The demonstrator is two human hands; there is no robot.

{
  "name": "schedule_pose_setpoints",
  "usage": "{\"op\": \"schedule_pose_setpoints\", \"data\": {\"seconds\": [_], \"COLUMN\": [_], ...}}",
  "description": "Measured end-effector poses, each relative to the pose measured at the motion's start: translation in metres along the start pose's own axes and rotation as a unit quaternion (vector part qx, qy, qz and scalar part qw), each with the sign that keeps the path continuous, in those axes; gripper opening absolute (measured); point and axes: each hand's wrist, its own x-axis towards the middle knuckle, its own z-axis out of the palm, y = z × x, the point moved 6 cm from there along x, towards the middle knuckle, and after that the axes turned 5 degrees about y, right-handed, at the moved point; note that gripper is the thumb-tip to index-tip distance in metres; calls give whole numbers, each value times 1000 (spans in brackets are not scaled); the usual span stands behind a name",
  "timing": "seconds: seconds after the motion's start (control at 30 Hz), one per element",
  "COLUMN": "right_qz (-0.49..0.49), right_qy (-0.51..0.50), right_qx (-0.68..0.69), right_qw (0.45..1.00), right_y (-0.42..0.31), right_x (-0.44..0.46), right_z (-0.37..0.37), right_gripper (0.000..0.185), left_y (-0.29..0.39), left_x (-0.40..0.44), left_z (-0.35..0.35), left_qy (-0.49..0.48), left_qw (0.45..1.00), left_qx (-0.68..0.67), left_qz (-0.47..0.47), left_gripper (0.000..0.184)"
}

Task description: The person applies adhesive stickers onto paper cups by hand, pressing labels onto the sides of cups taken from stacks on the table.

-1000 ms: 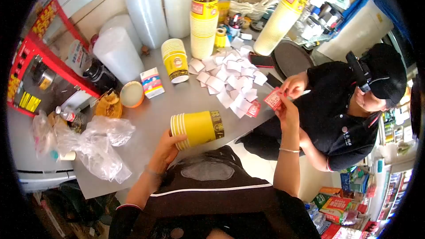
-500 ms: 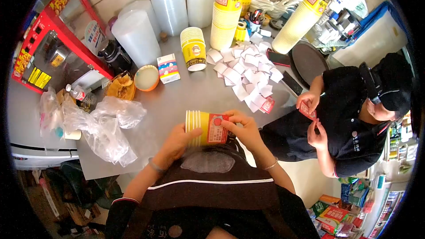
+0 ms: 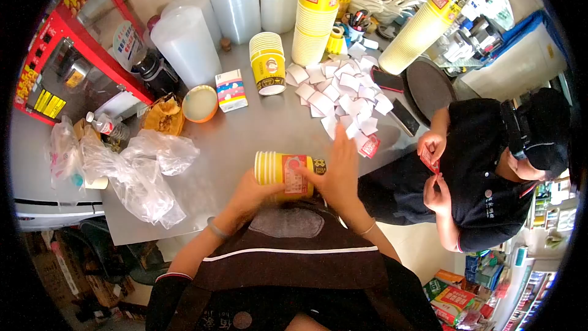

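Note:
A short stack of yellow paper cups [image 3: 267, 168] lies on its side in front of my apron, its pale rims facing left. My left hand [image 3: 250, 191] wraps the rim end from below and holds it. On the outer cup's side sits a red printed label [image 3: 295, 175]. My right hand [image 3: 338, 168] is at the stack's base end, fingers stretched up and apart, slightly blurred. Its thumb reaches to the label's right edge. Beyond it spreads a heap of loose white-backed labels [image 3: 349, 89], with a red label [image 3: 369, 146] face up at its near end.
Tall cup stacks [image 3: 315, 30] and a shorter cup stack [image 3: 267, 67] stand at the back. Plastic bags [image 3: 144, 178], an orange bowl [image 3: 201, 104] and a small carton [image 3: 230, 91] are on the left. At right, a co-worker [image 3: 471, 165] holds a red label near two phones [image 3: 404, 116].
My right hand has let go of the label; its fingers have opened and swung upward. The cup stack has turned a little in my left hand. The co-worker's hands have shifted slightly.

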Motion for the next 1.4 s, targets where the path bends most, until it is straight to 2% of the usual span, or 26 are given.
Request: {"op": "schedule_pose_setpoints", "data": {"seconds": [0.03, 0.1, 0.13, 0.2, 0.23, 0.27, 0.3, 0.37, 0.4, 0.47, 0.5, 0.57, 0.6, 0.7, 0.77, 0.8, 0.83, 0.9, 0.93, 1.0, 1.1, 1.2, 1.3, 1.37, 1.4], "right_qz": [40, -162, -257, -205, -177, -49, -21, 35, -54, -224, -271, -368, -388, -376, -150, -32, 42, 184, 197, 204, 203, 153, 86, -50, -156], "right_qy": [28, -46, -85, -215, -278, -385, -421, -487, -425, -286, -280, -262, -280, -131, -84, -61, -130, -252, -262, -244, -218, -188, -119, 47, 130], "right_qx": [-15, 40, 68, 105, 121, 129, 126, 121, 93, 32, 20, -5, 24, 207, 138, 100, 204, 398, 427, 427, 385, 365, 331, 226, 196], "right_qw": [999, 985, 960, 949, 936, 913, 898, 864, 899, 931, 921, 892, 877, 894, 975, 993, 969, 863, 842, 847, 873, 899, 932, 972, 959], "right_y": [5, -12, -21, -26, -30, -16, -9, 1, -6, -22, -24, -28, -26, 6, 21, 33, 46, 74, 79, 84, 81, 57, 54, 70, 71], "right_x": [3, -7, -17, -22, -22, -15, -12, -13, -10, -27, -39, -55, -54, -45, 0, 15, 14, 3, -1, -3, 12, 51, 102, 164, 202], "right_z": [-2, 9, 12, 33, 39, 41, 43, 48, 48, 48, 51, 55, 53, 32, 12, 4, 18, 56, 63, 67, 69, 65, 54, 20, -1], "right_gripper": [58, 72, 79, 81, 82, 80, 79, 79, 80, 82, 80, 76, 68, 70, 77, 81, 85, 92, 94, 95, 95, 88, 89, 94, 99], "left_y": [-1, -4, -4, -3, -1, 4, 6, -4, -7, -22, -27, -19, -15, 9, 18, 20, 21, 26, 28, 30, 35, 50, 75, 96, 104], "left_x": [1, 5, 4, 5, 4, 2, -1, 2, 8, 25, 29, 38, 40, 43, 43, 42, 41, 45, 48, 55, 65, 77, 81, 80, 79], "left_z": [-1, -5, -3, 3, 5, 7, 8, 5, 2, -7, -10, -15, -16, -19, -15, -13, -9, -1, -2, -3, -17, -40, -93, -128, -140], "left_qy": [-2, -6, -17, -43, -49, -54, -57, -68, -72, -9, 23, 3, -7, 12, -17, -31, -38, -58, -50, -31, 13, 51, 187, 215, 232], "left_qw": [1000, 1000, 999, 991, 998, 998, 992, 994, 994, 992, 973, 959, 951, 966, 980, 985, 985, 986, 989, 992, 992, 982, 958, 942, 932], "left_qx": [5, 17, -31, -124, -44, 35, 113, 83, 70, -127, -224, -277, -302, -255, -198, -169, -165, -152, -128, -82, -113, -153, -83, -133, -158], "left_qz": [-5, -13, -15, -16, -6, 6, 15, 31, 44, -20, -53, -61, -65, -25, 10, 26, 29, 41, 56, 87, 46, 98, 202, 221, 229], "left_gripper": [35, 36, 37, 39, 38, 38, 38, 36, 35, 33, 32, 31, 31, 32, 36, 38, 39, 43, 43, 44, 43, 46, 46, 45, 45]}}
